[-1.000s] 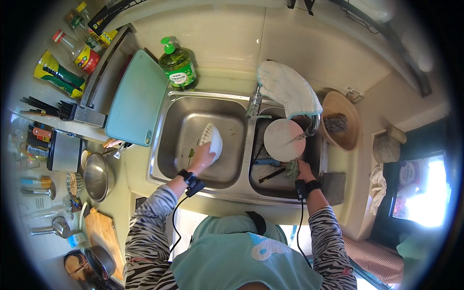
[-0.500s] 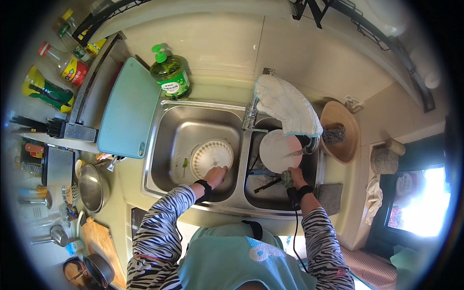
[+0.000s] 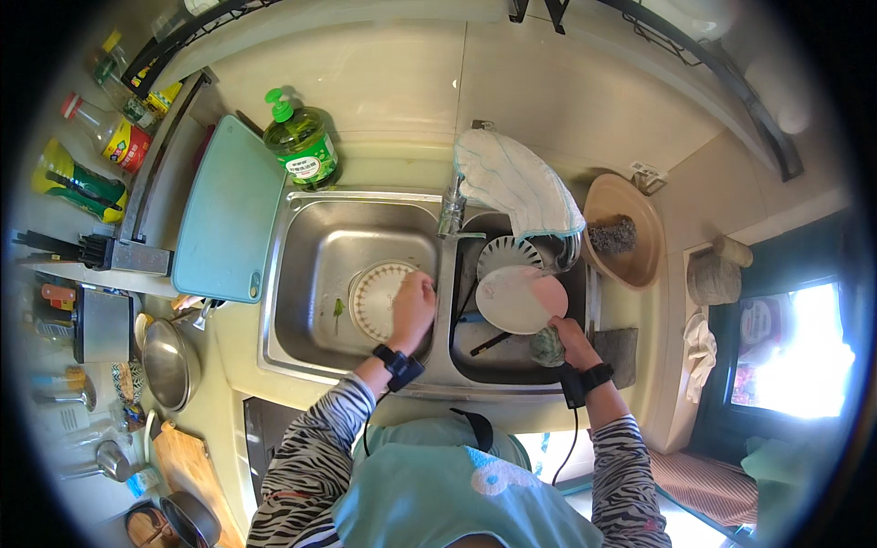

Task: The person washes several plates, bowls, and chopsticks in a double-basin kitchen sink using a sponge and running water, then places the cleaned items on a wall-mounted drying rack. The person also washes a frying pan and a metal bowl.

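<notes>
best take patterned dish (image 3: 375, 297) by the rim, probably stiff, slippery and breakable, with left hand (image 3: 414, 306) curled over it, unclear if gripping, right hand (image 3: 575, 346) closed round greenish scrubber (image 3: 547, 348).

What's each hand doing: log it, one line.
left grip: at patterned dish, left basin | right grip: holding greenish scrubber | pale plate: over right basin

On the pale yellow counter (image 3: 228, 352), we see a green plastic pump bottle (image 3: 301, 151) by the back edge, a tan oval basin (image 3: 642, 256) holding a grey wiry scrubber (image 3: 612, 235) near the back right corner, and a round silver metal bowl (image 3: 167, 363) toward the left edge.
</notes>
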{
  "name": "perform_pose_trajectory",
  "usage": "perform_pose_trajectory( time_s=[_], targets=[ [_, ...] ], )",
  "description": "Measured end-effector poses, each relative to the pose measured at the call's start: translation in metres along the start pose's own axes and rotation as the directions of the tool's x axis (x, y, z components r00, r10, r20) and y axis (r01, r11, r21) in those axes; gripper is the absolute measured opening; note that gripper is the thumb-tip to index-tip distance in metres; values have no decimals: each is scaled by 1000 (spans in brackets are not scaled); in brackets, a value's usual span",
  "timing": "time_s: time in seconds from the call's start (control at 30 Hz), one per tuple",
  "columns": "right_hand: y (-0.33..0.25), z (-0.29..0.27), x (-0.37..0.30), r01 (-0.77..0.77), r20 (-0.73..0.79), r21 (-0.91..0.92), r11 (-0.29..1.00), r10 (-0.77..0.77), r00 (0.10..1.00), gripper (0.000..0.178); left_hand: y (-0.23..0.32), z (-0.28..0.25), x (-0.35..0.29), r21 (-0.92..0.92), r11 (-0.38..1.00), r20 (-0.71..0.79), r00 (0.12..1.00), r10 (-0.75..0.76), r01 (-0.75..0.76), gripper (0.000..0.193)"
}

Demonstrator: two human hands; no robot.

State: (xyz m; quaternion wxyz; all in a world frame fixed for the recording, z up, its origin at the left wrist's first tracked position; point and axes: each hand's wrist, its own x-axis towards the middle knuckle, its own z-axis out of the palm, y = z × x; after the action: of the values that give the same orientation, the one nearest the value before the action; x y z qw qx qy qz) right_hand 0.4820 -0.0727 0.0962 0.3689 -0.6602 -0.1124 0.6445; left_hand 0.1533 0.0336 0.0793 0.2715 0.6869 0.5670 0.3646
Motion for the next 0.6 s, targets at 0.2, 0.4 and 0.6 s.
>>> perform_pose_trajectory(
  time_s=[0.2,0.4,0.6],
  targets=[
    [-18,3,-48,81,81,-90,993,-74,994,26,80,47,-32,-426,278,766,507,-396,861,52],
    [-31,-15,-39,55,-136,-763,644,-244,960,46,72,76,-28,-581,-4,803,572,-166,814,73],
    [-42,18,5,579,-161,-456,676,-703,693,32,65,78,-41,-592,-16,803,588,-96,806,83]
  ],
)
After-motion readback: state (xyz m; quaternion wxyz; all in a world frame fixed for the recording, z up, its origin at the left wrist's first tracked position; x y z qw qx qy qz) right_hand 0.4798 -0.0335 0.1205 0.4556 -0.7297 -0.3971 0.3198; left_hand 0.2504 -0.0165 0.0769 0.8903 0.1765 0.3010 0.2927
